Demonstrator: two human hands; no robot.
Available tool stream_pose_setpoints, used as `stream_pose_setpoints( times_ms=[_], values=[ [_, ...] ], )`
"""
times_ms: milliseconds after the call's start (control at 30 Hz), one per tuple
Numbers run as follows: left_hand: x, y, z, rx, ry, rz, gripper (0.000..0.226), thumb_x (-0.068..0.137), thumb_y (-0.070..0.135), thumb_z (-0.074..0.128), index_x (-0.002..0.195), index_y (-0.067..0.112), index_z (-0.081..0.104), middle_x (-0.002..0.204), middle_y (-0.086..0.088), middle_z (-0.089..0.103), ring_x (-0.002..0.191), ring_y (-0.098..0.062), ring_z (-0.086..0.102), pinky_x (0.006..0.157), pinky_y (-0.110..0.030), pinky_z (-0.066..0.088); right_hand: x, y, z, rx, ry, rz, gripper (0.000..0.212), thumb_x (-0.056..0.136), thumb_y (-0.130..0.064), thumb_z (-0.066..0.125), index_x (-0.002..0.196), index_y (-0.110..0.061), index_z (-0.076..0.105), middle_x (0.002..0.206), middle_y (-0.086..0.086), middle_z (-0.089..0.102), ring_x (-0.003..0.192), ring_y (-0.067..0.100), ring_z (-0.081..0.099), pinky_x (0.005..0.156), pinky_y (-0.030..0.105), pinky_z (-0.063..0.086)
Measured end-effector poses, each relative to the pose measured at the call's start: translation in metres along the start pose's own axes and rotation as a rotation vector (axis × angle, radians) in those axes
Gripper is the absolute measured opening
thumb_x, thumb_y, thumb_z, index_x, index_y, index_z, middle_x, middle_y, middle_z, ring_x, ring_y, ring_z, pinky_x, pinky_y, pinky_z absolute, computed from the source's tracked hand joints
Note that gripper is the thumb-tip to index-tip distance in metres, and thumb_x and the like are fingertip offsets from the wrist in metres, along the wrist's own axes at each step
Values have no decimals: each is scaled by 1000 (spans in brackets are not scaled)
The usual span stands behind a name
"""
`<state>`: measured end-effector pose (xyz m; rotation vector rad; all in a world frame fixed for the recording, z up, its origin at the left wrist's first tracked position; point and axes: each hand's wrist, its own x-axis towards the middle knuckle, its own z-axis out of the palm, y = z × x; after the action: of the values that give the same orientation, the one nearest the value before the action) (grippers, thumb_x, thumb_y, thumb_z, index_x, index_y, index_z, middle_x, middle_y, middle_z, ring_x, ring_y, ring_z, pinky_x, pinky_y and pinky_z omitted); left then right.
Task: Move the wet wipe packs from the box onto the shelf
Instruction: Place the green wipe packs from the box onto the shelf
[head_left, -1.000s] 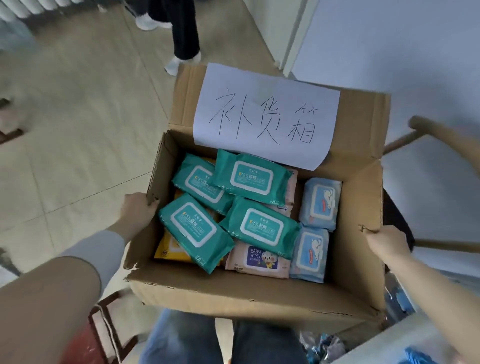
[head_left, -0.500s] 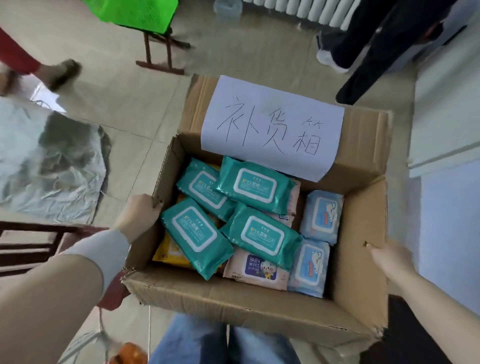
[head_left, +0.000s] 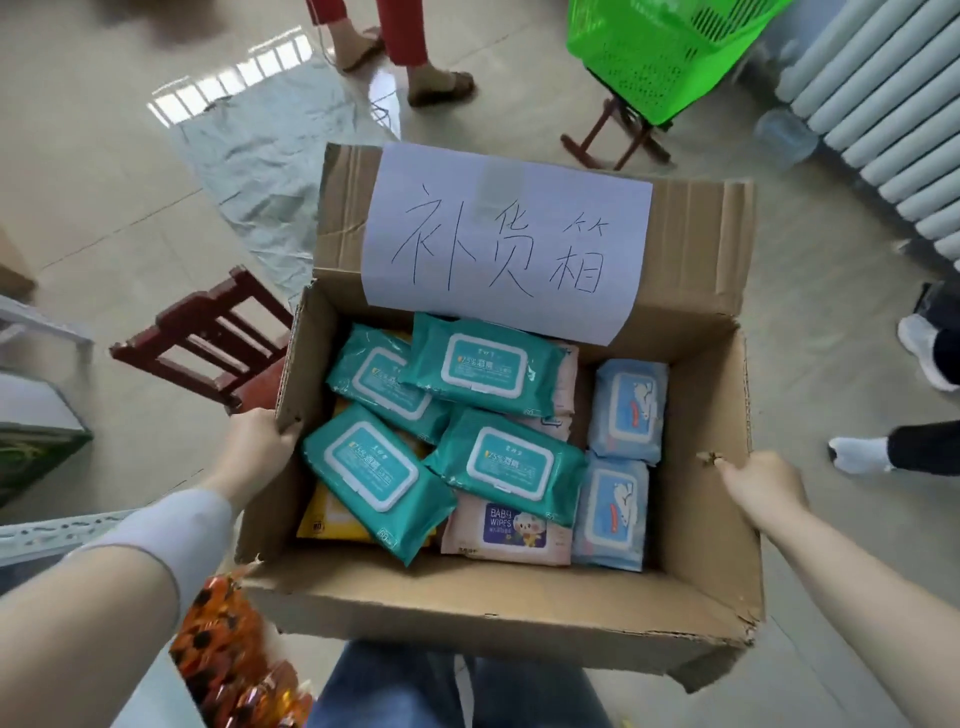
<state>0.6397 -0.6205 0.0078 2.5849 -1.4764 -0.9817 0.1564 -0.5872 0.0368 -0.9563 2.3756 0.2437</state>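
A pale tiled floor (head_left: 130, 208) fills the background, with a crumpled grey sheet (head_left: 270, 150) spread on it. Held above it is an open cardboard box (head_left: 493, 618), its far flap upright and bearing a white paper sheet (head_left: 509, 244) with handwritten characters. A white radiator (head_left: 883, 114) runs along the upper right, a green plastic basket (head_left: 654, 57) stands near it, and a dark red wooden chair (head_left: 208, 338) sits just left of the box. All the wet wipe packs lie inside the box: four teal packs (head_left: 511, 462) overlapping on top, two light blue packs (head_left: 631, 402) end to end along the right wall, and a pink pack (head_left: 506, 530) and a yellow pack (head_left: 327, 522) partly buried beneath. The left hand (head_left: 260, 441) grips the left wall, fingers curled over its rim. The right hand (head_left: 763, 480) holds the right wall with its thumb at the rim; its fingers are hidden, so their curl cannot be told.
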Motion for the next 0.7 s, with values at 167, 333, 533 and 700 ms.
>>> stream_pose_setpoints(
  times_ms=[167,333,533,700],
  values=[
    [20,-63,-15,-87,40,-177,23,88,12,59,86,-10,64,77,-27,61,61,-32,54,55,-30,38,11,-102,12,-137,-24,-140,33,94,-23,51,96,9,59,106,31,61,105,43,54,71,35,36],
    [24,-125,-18,-87,118,-327,35,88,17,61,74,-15,62,78,-36,62,74,-45,59,62,-36,38,16,-188,43,-252,-47,-280,35,95,-25,49,95,8,60,102,28,63,100,42,56,70,35,39],
    [19,-190,-9,-99,155,-476,34,88,16,60,80,-17,62,83,-39,63,84,-49,60,70,-44,45,20,-279,93,-367,-99,-465,37,95,-27,46,104,6,62,106,25,64,103,41,56,76,35,43],
    [28,-242,12,-105,155,-558,33,89,15,59,83,-17,64,84,-39,62,86,-49,59,73,-43,44,20,-336,146,-443,-99,-571,37,95,-26,48,95,9,62,95,27,63,91,40,57,67,32,38]
  ],
)
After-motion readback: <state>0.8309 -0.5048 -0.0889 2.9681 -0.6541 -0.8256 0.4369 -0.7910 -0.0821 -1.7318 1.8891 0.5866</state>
